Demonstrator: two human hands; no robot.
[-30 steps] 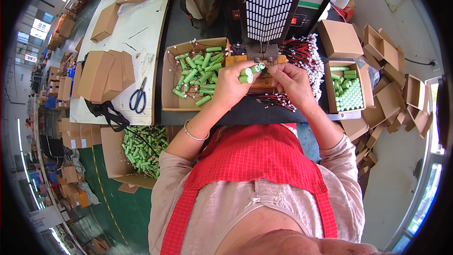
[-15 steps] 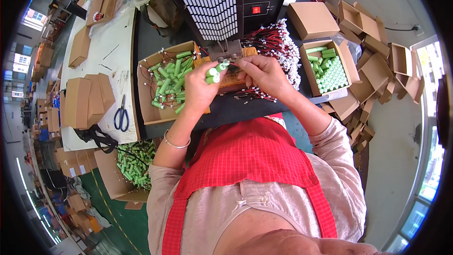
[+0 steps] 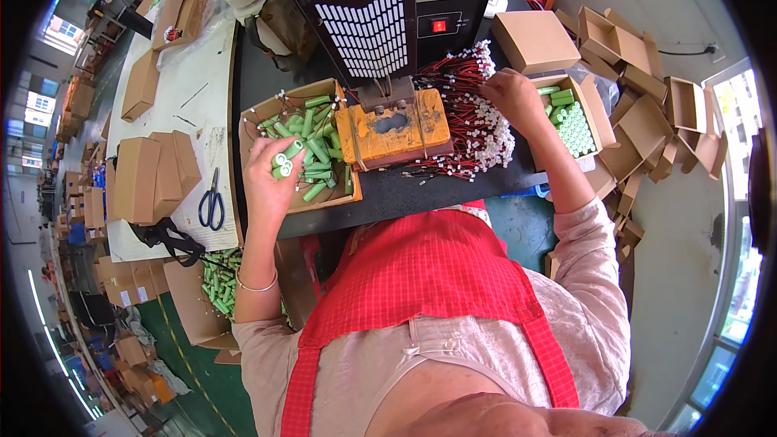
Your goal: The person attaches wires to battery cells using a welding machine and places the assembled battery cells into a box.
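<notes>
My left hand (image 3: 267, 174) is closed around several green cylindrical battery cells (image 3: 283, 163), above the left carton (image 3: 301, 204) of loose green cells with red and black wires. My right hand (image 3: 516, 99) is at the right edge of a heap of red and black wire leads with white connectors (image 3: 490, 125). Its fingers are bent together; whatever is between the fingertips is too small to make out. Between the hands sits a worn orange block (image 3: 392, 128) under the welding head (image 3: 387, 93) of a black machine (image 3: 364, 28), with a dark hollow in its top.
An open box of upright green cells (image 3: 576, 131) stands right of my right hand, behind it a closed carton (image 3: 534, 40). Blue-handled scissors (image 3: 211, 209) lie on the white table (image 3: 176, 105). A carton of cells (image 3: 190, 311) is lower left. Empty boxes (image 3: 647, 133) pile up at right.
My hands have parted from the orange block. The left went left with the cells to above the left carton; the right went right to the wire leads. The block's top is uncovered.
</notes>
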